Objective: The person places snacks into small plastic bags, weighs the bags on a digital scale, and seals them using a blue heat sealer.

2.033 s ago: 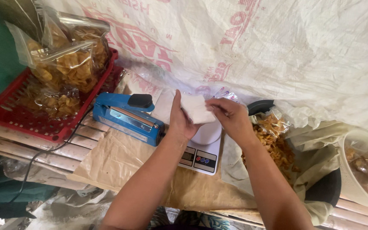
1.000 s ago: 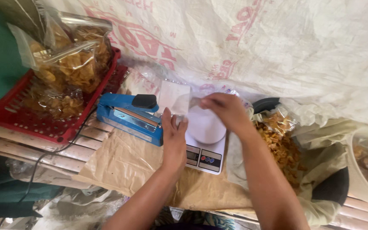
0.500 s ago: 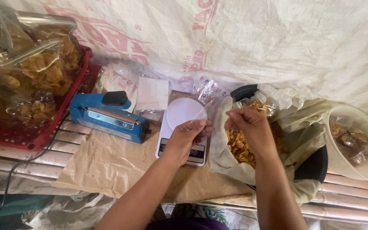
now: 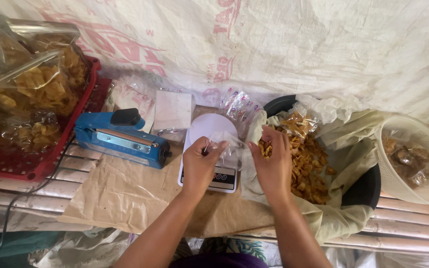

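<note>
hands [image 4: 200, 164]: 2 | scale [image 4: 209, 130]: 1 | sealer [image 4: 121, 138]: 1 | filled bags [image 4: 38, 84]: perhaps 3

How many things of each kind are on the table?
Hands: 2, left, right
Scale: 1
Sealer: 1
Red tray: 1
Strainer: 1
Tub of chips: 1
Clear bag in hands: 1
Total: 8

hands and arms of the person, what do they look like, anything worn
Both forearms are bare up to the frame's lower edge: no sleeves, gloves, watch or bracelets show. The left hand and right hand show no rings. A bit of purple clothing shows below.
</note>
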